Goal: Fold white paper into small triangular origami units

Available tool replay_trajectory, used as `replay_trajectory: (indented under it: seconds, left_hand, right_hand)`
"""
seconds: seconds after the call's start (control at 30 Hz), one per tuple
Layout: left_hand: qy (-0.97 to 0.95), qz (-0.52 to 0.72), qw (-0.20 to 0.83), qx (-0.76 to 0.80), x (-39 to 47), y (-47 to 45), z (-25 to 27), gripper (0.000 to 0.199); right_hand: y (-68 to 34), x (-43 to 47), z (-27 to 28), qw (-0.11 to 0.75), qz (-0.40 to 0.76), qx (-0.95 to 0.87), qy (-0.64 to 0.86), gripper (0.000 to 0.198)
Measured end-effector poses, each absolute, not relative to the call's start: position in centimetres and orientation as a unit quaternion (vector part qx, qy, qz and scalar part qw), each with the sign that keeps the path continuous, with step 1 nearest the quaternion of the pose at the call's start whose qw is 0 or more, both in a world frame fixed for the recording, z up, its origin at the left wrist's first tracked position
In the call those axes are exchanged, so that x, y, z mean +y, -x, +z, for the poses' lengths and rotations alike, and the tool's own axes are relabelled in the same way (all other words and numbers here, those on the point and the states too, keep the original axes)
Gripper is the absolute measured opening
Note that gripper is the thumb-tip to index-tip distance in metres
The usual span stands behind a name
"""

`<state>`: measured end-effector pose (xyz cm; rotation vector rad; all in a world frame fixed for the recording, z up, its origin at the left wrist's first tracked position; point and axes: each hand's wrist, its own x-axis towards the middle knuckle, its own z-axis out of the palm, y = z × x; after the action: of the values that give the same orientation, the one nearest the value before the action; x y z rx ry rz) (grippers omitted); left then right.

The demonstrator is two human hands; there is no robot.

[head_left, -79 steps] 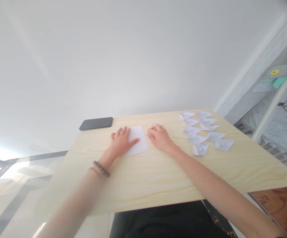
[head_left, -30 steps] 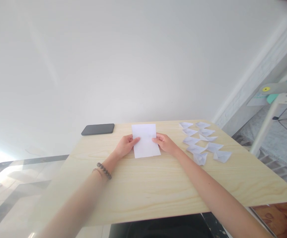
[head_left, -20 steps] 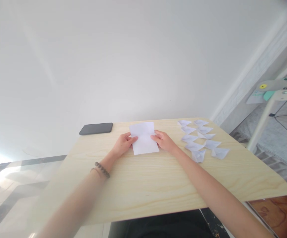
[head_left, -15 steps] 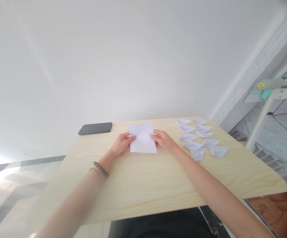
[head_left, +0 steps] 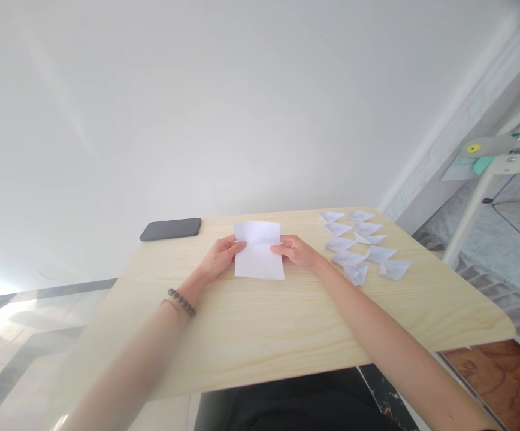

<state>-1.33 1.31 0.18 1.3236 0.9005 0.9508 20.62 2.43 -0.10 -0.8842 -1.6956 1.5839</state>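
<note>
A white sheet of paper [head_left: 259, 260] is held up between my two hands over the middle of the table. My left hand [head_left: 220, 256] pinches its left edge, thumb on the face toward me and fingers behind. On the opposite edge, my right hand [head_left: 296, 250] grips it the same way. A faint crease runs across the sheet at about thumb height. The fingers behind the paper are partly hidden. To the right of my right hand lie several folded paper boats [head_left: 348, 258] in two rough columns.
The pale wooden table [head_left: 260, 335] meets a white wall [head_left: 242, 108] at its far edge. A black phone [head_left: 171, 228] lies at the back left. Beyond the table's right side stands a light metal frame [head_left: 475, 206].
The upper part of the sheet now bends at a crease and looks slightly wider. Both hands keep their grip almost in place. The whole view has shifted slightly.
</note>
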Motion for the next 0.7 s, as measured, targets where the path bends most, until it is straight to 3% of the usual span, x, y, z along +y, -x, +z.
replay_trajectory:
  seconds: [0.13,0.37,0.53,0.7]
  left_hand:
    - [-0.564,0.438,0.582,0.389,1.6,1.0,-0.1,0.046]
    - [-0.591,0.479,0.475,0.442,3.6,0.2,-1.0,0.044]
    - [-0.596,0.488,0.408,0.49,5.1,-0.1,-1.1,0.042]
    - [-0.578,0.497,0.453,0.463,4.7,-0.1,-0.8,0.047]
  right_hand:
    - [-20.1,2.9,-0.8,0.366,0.569,-0.645,0.356,0.028]
    - [-18.6,5.1,-1.8,0.455,0.4,-0.662,0.441,0.03]
    - [-18.1,6.6,-1.8,0.451,0.363,-0.681,0.449,0.029]
    - [-18.0,6.7,-1.6,0.465,0.386,-0.673,0.427,0.031]
